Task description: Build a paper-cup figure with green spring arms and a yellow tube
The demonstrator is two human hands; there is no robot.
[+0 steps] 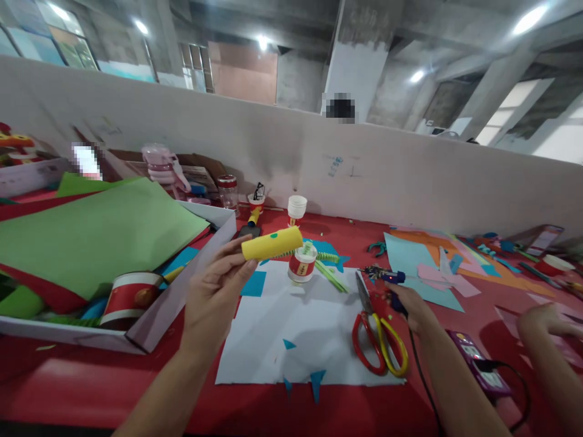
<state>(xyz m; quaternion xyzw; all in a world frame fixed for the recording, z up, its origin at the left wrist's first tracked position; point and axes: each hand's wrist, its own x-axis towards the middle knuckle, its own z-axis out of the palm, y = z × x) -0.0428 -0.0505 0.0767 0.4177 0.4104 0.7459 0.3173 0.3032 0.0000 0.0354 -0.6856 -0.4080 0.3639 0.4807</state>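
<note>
Pinched in my left hand [223, 273] is a yellow paper tube [273, 243] with a green dot, raised above the white paper sheet [268, 328]. My right hand [410, 303] holds a dark blue glue gun [394, 277], with its cord hanging down by the wrist. Behind the tube stands a red and white paper cup [302, 264] with green paper pieces on top and folded green strips at its sides. Scissors [380, 346] with one red and one yellow handle lie on the sheet's right side, close to my right hand.
A white box [141, 331] of coloured paper and a cup stands left. Stacked cups [297, 207], a glass jar [228, 193] and a pink bottle [160, 164] line the back. Coloured sheets [419, 267] and a power strip [478, 364] lie right. Another person's hand [546, 321] is at the right edge.
</note>
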